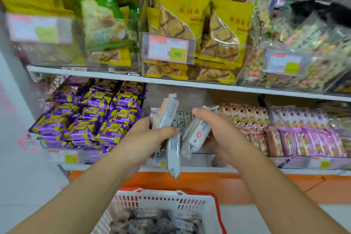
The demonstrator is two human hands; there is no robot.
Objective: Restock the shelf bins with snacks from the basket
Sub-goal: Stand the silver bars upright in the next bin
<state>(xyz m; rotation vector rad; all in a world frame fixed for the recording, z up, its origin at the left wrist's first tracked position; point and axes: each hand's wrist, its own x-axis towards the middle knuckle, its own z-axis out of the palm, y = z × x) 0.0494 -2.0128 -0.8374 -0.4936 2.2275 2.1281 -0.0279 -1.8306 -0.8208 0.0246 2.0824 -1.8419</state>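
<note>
My left hand [152, 135] grips a few white-wrapped snack bars [166, 114]; one bar [173, 156] hangs down below my fingers. My right hand [218, 131] grips another white snack bar [195, 135] from the side. Both hands are in front of the middle clear bin [197, 159] on the lower shelf, which holds a few of the same bars at its back. The white basket [163, 201] with a red rim sits below, with more wrapped snacks inside.
Purple snack packs [91, 116] fill the bin to the left; pink and lilac packs [284, 129] fill the bins to the right. The upper shelf [114, 75] carries clear bins of yellow and green biscuit bags with price tags. An orange base strip [247, 186] runs under the lower shelf.
</note>
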